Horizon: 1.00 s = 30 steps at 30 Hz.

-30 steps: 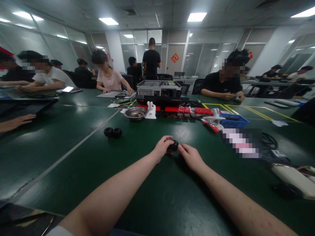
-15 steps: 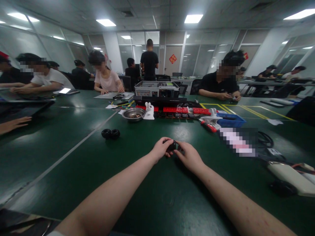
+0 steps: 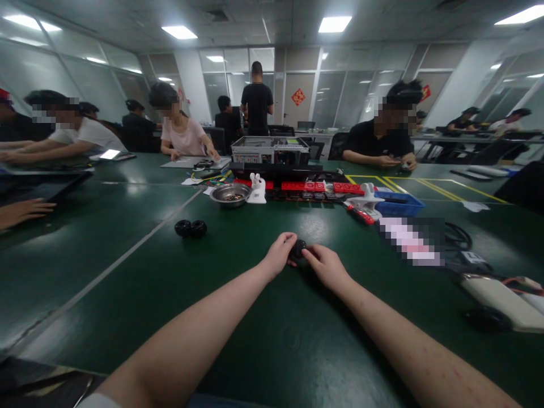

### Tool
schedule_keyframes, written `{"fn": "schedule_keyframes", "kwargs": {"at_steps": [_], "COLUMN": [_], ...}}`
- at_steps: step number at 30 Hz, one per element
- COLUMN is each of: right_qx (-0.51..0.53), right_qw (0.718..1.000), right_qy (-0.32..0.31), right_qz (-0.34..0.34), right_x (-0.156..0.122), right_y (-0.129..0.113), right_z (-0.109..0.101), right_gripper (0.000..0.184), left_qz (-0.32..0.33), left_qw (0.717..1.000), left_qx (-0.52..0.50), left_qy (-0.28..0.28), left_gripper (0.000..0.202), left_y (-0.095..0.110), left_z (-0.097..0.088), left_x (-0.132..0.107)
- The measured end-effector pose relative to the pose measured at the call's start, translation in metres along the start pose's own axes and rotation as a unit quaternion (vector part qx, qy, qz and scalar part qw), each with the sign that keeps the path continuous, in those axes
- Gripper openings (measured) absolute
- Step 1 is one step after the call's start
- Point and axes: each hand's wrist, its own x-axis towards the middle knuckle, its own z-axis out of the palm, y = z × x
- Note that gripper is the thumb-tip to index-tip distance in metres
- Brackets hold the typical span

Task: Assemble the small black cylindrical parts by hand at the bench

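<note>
A small black wheel point(image 3: 299, 248) is held between my two hands, just above the green table point(image 3: 238, 328). My left hand point(image 3: 280, 253) is closed on its left side, thumb over the top. The fingers of my right hand point(image 3: 325, 262) pinch the wheel from the right. Fingers cover much of it, so its face cannot be made out. Two similar black wheels point(image 3: 191, 228) sit side by side on the table to the left.
Ahead are a metal bowl point(image 3: 230, 194) of small parts, a white stand point(image 3: 256, 190), red blocks point(image 3: 304, 186), a red-handled tool point(image 3: 360, 215) and a blue bin point(image 3: 399, 204). A cream-coloured body point(image 3: 493, 297) with a black wheel lies right. Another person's hand point(image 3: 32, 211) rests at far left.
My right hand's fingers have closed in on the wheel, and the wheel has turned a little in my hands. The view has shifted slightly.
</note>
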Motion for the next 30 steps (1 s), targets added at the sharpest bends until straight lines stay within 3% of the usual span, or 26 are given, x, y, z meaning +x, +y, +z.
{"fn": "schedule_keyframes", "kwargs": {"at_steps": [2,7,11,15,19,22,26,30], "right_qx": [-0.008,-0.043,-0.013,0.013,0.010,0.005,-0.029,-0.075], "right_qw": [0.999,0.994,0.999,1.000,0.999,0.999,0.999,0.993], "right_qy": [0.008,0.022,0.010,-0.007,-0.028,-0.027,0.002,0.030], "right_qz": [-0.036,-0.094,-0.050,0.005,0.019,0.019,-0.022,-0.084], "right_x": [-0.001,-0.003,-0.004,-0.002,0.001,0.001,0.000,-0.002], "right_y": [0.000,-0.003,-0.006,-0.004,0.000,0.001,0.000,-0.001], "right_z": [0.000,-0.003,-0.003,-0.002,-0.003,-0.003,-0.002,-0.003], "right_gripper": [0.026,0.040,0.043,0.033,0.045,0.043,0.027,0.042], "left_qz": [-0.012,-0.032,-0.028,-0.013,0.026,0.026,0.003,-0.032], "left_qw": [1.000,0.999,0.999,0.999,1.000,0.999,0.998,0.998], "left_qx": [0.000,-0.010,-0.030,-0.041,-0.007,-0.010,-0.052,-0.032], "left_qy": [0.006,-0.024,-0.017,-0.018,-0.017,-0.037,-0.033,-0.030], "left_gripper": [0.027,0.030,0.025,0.032,0.049,0.046,0.029,0.036], "left_y": [-0.001,-0.005,-0.005,-0.002,0.001,0.001,-0.001,-0.002], "left_z": [-0.001,-0.005,-0.007,-0.005,-0.001,-0.001,-0.004,-0.005], "left_x": [0.001,0.005,0.006,0.002,-0.003,-0.004,-0.001,0.003]}}
